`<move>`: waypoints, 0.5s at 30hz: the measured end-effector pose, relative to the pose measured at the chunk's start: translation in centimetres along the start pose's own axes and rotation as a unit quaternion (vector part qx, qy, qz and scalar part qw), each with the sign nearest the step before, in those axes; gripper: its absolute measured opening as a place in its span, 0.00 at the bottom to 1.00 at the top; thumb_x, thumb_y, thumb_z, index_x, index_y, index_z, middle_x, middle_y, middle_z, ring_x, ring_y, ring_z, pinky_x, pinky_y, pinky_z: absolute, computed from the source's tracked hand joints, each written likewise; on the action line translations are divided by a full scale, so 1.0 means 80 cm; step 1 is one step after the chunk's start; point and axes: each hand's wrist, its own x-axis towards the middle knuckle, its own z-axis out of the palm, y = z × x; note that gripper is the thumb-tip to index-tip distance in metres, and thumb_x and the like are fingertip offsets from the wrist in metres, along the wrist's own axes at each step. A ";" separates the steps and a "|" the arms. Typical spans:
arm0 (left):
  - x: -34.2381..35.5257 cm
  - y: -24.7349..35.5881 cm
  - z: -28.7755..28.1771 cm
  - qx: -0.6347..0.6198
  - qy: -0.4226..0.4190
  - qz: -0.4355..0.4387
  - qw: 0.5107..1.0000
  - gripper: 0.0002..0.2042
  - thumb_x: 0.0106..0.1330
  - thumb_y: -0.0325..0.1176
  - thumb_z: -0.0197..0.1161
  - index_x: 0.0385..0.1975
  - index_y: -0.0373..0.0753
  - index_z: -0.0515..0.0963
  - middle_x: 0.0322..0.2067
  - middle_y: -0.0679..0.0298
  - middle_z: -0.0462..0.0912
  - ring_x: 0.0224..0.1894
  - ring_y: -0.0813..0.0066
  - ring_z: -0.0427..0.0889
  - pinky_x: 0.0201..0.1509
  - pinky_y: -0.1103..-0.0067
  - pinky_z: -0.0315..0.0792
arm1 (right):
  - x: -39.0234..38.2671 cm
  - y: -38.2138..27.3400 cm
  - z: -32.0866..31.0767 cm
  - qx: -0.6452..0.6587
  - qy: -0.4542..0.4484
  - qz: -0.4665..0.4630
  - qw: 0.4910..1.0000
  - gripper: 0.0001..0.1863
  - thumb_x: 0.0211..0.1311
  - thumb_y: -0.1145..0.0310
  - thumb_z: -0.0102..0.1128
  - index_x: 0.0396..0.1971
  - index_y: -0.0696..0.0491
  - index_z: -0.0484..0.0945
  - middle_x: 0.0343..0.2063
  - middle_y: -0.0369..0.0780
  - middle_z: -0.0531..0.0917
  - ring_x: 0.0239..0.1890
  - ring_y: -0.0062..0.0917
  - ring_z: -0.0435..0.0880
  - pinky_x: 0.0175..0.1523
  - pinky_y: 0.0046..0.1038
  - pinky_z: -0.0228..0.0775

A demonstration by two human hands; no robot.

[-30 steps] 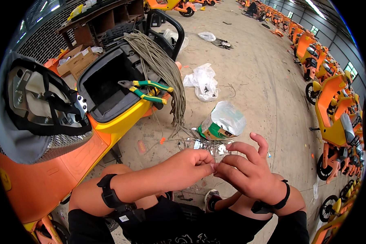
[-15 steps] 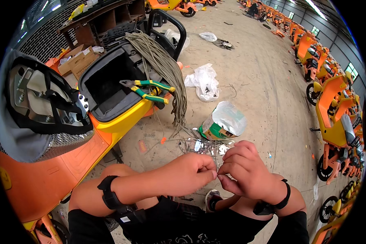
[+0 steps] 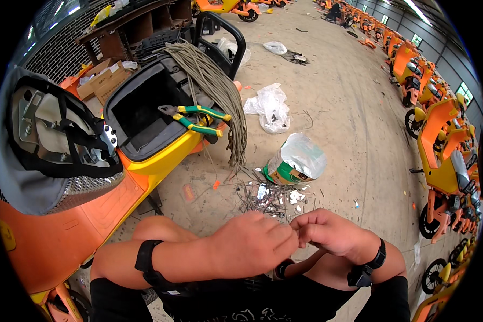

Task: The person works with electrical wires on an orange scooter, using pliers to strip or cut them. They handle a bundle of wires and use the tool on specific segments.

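Note:
In front of my lap, my left hand point(image 3: 252, 242) and my right hand point(image 3: 328, 231) meet fingertip to fingertip. The left fingers are curled, with the back of the hand upward. My right thumb and forefinger are pinched together against them. Whatever lies between the fingertips is hidden or too small to make out. Pliers point(image 3: 205, 110) with green and yellow handles rest across the rim of an open scooter compartment point(image 3: 169, 149). A thick bundle of grey-green cord point(image 3: 220, 88) drapes over the back of that scooter.
The scooter's seat point(image 3: 53, 126) is tipped up at the left. Past my hands, a green and white bag-like container point(image 3: 303, 158) stands beside scattered scraps point(image 3: 263, 198). White plastic bags point(image 3: 271, 110) lie farther off. Orange scooters point(image 3: 440, 145) line the right side.
Both hands have come lower and closer to my body. My left hand has turned its back upward, and the right hand's raised fingers have folded down. The pliers and cord have stayed put.

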 end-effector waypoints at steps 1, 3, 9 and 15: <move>-0.001 -0.003 0.003 -0.033 -0.009 -0.042 0.999 0.09 0.59 0.30 0.64 0.38 0.38 0.78 0.24 0.67 0.72 0.24 0.72 0.74 0.27 0.75 0.69 | 0.001 0.002 -0.001 -0.031 0.016 -0.025 0.999 0.06 0.65 0.74 0.55 0.35 0.60 0.80 0.31 0.36 0.83 0.38 0.20 0.81 0.48 0.22 0.71; 0.001 -0.006 0.001 -0.144 -0.044 -0.160 0.975 0.08 0.64 0.32 0.63 0.40 0.37 0.78 0.25 0.67 0.74 0.25 0.75 0.75 0.28 0.77 0.69 | 0.002 0.001 -0.001 -0.141 0.066 -0.108 0.982 0.05 0.62 0.74 0.59 0.35 0.58 0.80 0.29 0.36 0.82 0.37 0.22 0.81 0.48 0.23 0.71; 0.010 -0.029 -0.002 -0.478 -0.132 -0.399 0.771 0.11 0.74 0.38 0.59 0.41 0.35 0.77 0.28 0.68 0.79 0.29 0.84 0.73 0.33 0.82 0.68 | 0.006 0.000 -0.005 -0.520 0.181 -0.406 0.730 0.08 0.53 0.72 0.69 0.33 0.51 0.80 0.30 0.38 0.79 0.39 0.32 0.80 0.50 0.33 0.69; 0.010 -0.037 -0.001 -0.546 -0.168 -0.410 0.711 0.10 0.73 0.36 0.59 0.40 0.34 0.78 0.29 0.70 0.78 0.31 0.85 0.72 0.34 0.81 0.69 | 0.006 -0.002 0.000 -0.611 0.209 -0.482 0.592 0.13 0.46 0.71 0.72 0.34 0.51 0.80 0.35 0.36 0.78 0.45 0.32 0.77 0.54 0.40 0.67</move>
